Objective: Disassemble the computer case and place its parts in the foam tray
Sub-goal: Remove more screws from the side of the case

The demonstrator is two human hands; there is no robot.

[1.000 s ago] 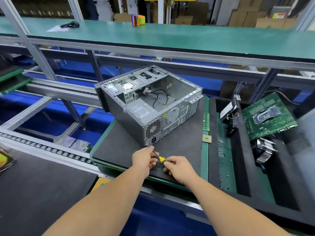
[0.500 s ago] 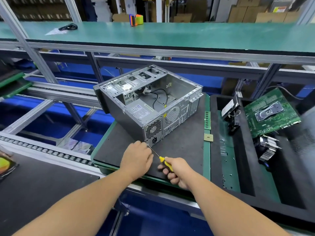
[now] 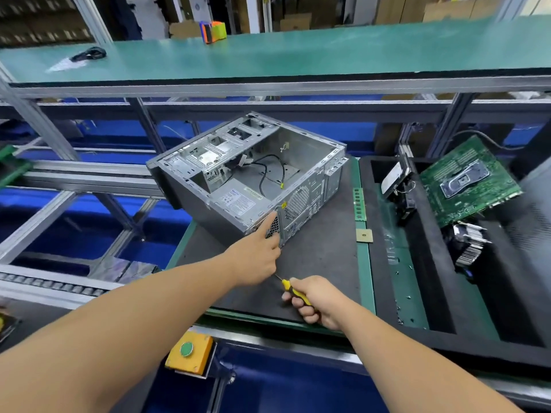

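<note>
The open grey computer case [image 3: 247,174] lies on its side on a black mat [image 3: 322,263], with loose black cables inside. My left hand [image 3: 256,257] reaches to the case's near rear corner, index finger stretched out and touching the metal by the fan grille, other fingers curled. My right hand [image 3: 316,302] grips a yellow and black screwdriver [image 3: 287,286] over the mat's near edge, tip pointing toward my left hand. The black foam tray [image 3: 441,332] stands to the right and holds a green motherboard [image 3: 468,180], a finned heatsink [image 3: 468,242] and a hard drive [image 3: 393,177].
A green RAM stick [image 3: 359,204] and a small square CPU [image 3: 364,235] lie on the green strip between mat and tray. A yellow box with a green button [image 3: 187,353] hangs below the bench edge. A green shelf [image 3: 298,52] runs overhead behind the case.
My left hand let go of the screwdriver shaft and moved forward to touch the case's rear corner with its index finger. My right hand keeps the screwdriver and has drawn back slightly.
</note>
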